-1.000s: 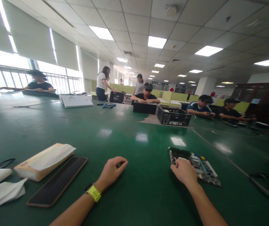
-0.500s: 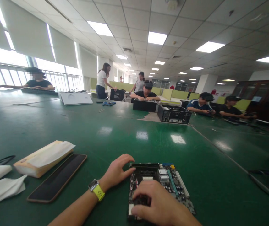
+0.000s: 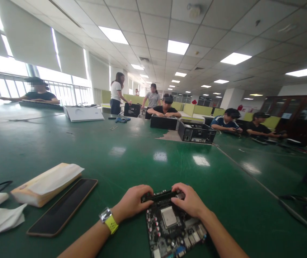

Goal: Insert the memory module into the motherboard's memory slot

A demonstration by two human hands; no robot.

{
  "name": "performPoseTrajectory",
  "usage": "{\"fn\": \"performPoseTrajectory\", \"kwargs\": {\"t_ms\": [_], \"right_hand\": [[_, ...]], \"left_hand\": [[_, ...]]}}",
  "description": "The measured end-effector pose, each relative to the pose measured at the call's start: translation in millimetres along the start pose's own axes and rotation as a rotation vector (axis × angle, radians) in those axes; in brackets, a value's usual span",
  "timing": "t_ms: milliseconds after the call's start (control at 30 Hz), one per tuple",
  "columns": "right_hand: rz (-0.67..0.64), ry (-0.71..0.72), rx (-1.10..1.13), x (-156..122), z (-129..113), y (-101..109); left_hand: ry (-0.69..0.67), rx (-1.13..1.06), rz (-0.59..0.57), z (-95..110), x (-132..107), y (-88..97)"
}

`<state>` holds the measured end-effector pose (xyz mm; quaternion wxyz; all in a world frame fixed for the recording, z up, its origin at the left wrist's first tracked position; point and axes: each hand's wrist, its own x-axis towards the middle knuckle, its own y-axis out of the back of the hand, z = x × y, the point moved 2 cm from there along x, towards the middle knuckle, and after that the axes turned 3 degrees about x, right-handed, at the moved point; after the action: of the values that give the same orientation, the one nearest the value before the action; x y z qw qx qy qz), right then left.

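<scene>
A dark computer motherboard (image 3: 172,227) lies flat on the green table (image 3: 132,157) right in front of me. My left hand (image 3: 133,202) curls over the board's far left corner, fingers closed on its edge. At the far right part of that same edge sits my right hand (image 3: 189,201), fingers bent and pressing on the black strip there. A yellow-strapped watch (image 3: 108,220) is on my left wrist.
A phone (image 3: 62,208) lies face up at my left beside a tissue pack (image 3: 46,183) and loose tissues (image 3: 0,220). An open computer case (image 3: 196,133) and a black box (image 3: 163,122) stand farther back. Several people sit or stand around the table's far side. Cables (image 3: 301,206) lie at right.
The motherboard came from the right to in front of me and was turned round. My right hand moved from its near part to its far edge; my left hand closed on the far corner.
</scene>
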<state>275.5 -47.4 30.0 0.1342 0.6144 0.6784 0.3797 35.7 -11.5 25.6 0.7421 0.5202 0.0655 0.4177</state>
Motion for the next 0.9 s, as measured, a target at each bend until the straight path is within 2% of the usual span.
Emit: {"fn": "performPoseTrajectory", "kwargs": {"t_ms": [167,333,600,900], "right_hand": [[0.022,-0.012,-0.080,-5,-9,-4],[0.015,0.046,-0.116,-7,-10,-10],[0.022,0.065,-0.206,-9,-13,-11],[0.108,0.202,-0.179,-8,-17,-7]], "left_hand": [[-0.011,0.035,0.004,-5,-1,3.9],[-0.007,0.063,0.004,-11,-3,8.6],[-0.033,0.064,-0.010,-9,-5,8.4],[-0.037,-0.012,0.104,-13,-5,5.2]]}}
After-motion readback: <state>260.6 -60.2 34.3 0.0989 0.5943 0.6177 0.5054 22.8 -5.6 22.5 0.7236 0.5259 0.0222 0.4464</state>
